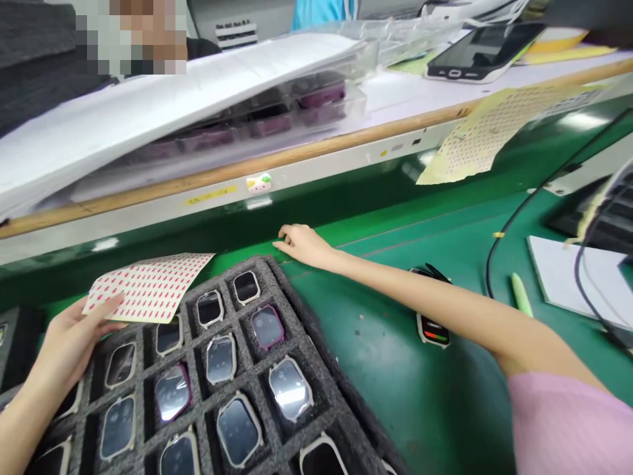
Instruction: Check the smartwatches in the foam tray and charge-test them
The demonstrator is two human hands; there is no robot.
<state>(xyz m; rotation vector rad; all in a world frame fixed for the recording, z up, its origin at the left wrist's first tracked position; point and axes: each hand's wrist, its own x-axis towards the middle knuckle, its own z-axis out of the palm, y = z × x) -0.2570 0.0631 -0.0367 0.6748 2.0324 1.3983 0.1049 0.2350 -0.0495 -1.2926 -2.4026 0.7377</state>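
A pale sheet of small red stickers (148,285) is gripped between the thumb and fingers of my left hand (74,336), above the far left part of a foam tray (291,300). Smartwatch bodies fill the tray's compartments, screens up, such as a purple-framed watch (268,327) and a silver-framed watch (291,389). Beyond the tray's far right corner, my right hand (302,244) is close to the green bench surface, fingers curled towards the thumb. Whatever the fingertips hold, if anything, I cannot make out. Under my right forearm lies a lit smartwatch (433,328), partly hidden.
A raised shelf (316,148) crosses the back, bearing plastic trays, white sheets (208,69) and a phone-like device (482,53). Another sticker sheet (475,135) hangs over its edge. To the right are a black cable (499,247), a green pen (521,295) and a white pad (568,280).
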